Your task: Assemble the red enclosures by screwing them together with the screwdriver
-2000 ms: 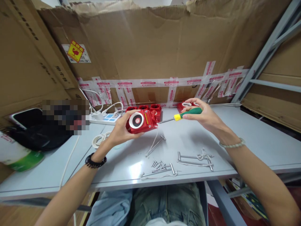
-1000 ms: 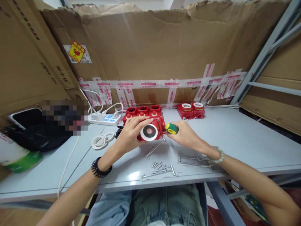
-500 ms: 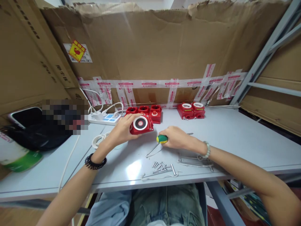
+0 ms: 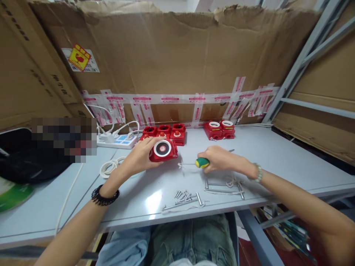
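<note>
My left hand (image 4: 140,155) is wrapped round a red housing (image 4: 173,149) with a white ring and black round face, held tilted above the table. My right hand (image 4: 219,158) grips a screwdriver (image 4: 202,162) by its green and yellow handle. The shaft points left towards the housing, its tip apart from it. Something small and white, perhaps string, shows at the tip. Below the hands lie several loose silver screws (image 4: 182,194). Metal rods with white string (image 4: 224,189) rest in front of my right hand, and another T-shaped rod (image 4: 198,199) lies beside the screws.
Several red housings (image 4: 179,136) stand behind my left hand, and two with white rings (image 4: 221,130) at the back right. A power strip (image 4: 122,141) with plugs and a white cable coil (image 4: 109,168) sit left. Cardboard (image 4: 166,55) walls the back; a metal frame (image 4: 302,70) rises right.
The screwdriver has swung from pointing down-left to nearly level, and my right hand has moved slightly right. My left hand still holds the red housing. The whole view has shifted slightly.
</note>
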Motion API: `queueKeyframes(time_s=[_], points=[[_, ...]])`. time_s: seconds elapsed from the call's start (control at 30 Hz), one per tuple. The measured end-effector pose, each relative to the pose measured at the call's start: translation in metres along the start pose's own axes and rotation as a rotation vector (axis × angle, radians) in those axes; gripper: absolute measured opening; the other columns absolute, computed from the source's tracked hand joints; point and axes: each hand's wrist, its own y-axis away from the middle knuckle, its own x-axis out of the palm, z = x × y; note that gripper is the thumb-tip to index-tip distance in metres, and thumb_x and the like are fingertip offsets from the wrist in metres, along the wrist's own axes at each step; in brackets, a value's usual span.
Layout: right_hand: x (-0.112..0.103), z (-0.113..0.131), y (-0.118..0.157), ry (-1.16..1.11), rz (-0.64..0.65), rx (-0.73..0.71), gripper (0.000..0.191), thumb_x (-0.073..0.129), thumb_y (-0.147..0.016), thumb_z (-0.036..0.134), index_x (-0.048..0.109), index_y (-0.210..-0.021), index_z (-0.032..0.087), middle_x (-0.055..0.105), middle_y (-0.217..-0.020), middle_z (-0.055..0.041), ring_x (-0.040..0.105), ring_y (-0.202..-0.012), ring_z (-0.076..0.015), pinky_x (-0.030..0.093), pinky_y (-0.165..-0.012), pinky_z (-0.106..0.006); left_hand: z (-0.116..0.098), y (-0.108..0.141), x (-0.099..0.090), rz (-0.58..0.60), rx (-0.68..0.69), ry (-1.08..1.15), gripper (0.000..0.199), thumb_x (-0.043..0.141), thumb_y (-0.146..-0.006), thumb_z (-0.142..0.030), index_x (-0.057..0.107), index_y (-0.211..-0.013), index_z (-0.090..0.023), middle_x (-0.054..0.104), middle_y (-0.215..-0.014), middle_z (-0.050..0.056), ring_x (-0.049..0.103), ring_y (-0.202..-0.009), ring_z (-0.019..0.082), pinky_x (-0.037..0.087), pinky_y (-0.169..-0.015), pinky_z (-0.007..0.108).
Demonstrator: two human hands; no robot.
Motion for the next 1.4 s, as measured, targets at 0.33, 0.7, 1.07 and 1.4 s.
queueKeyframes(time_s=[0.33,0.7,1.07,1.4], points=[[-0.004,0.006,0.076,0.022,0.246,0.177,0.010,0.059,-0.068,0.022,0.062,-0.076,0.017,0.063,-0.070,-0.0072,0.050,-0.064,-0.0178,0.021,-0.056,-0.027,-0.013,-0.001,0.013,0.139,-0.003,0.094,0.071,0.075,-0.067,-0.032,0.045,-0.131,-0.023,0.058,-0.134,0.011,0.057,-0.118,0.033,0.045,-0.099,0.049],[0.011,0.056,0.049,-0.310,0.035,0.021,0.016,0.060,-0.072,0.027,0.066,-0.084,0.020,0.059,-0.063,-0.0002,0.042,-0.056,-0.0106,0.027,-0.055,-0.023,-0.010,0.001,0.018,0.167,-0.017,0.137,0.076,0.076,-0.070,-0.035,0.041,-0.135,-0.020,0.054,-0.139,0.014,0.054,-0.124,0.034,0.044,-0.102,0.050],[0.022,0.058,0.045,-0.324,0.039,0.048,0.013,0.059,-0.072,0.026,0.064,-0.081,0.018,0.060,-0.064,-0.0015,0.044,-0.056,-0.0111,0.028,-0.055,-0.024,-0.009,0.001,0.019,0.154,-0.005,0.125,0.075,0.076,-0.069,-0.034,0.041,-0.135,-0.022,0.056,-0.137,0.013,0.057,-0.120,0.033,0.045,-0.101,0.049],[0.026,0.063,0.046,-0.302,-0.001,0.085,0.025,0.054,-0.086,0.045,0.059,-0.083,0.021,0.060,-0.067,-0.0023,0.045,-0.059,-0.0128,0.026,-0.056,-0.026,-0.011,0.000,0.018,0.159,-0.012,0.128,0.075,0.075,-0.070,-0.035,0.041,-0.135,-0.022,0.056,-0.137,0.014,0.056,-0.120,0.033,0.045,-0.100,0.050]])
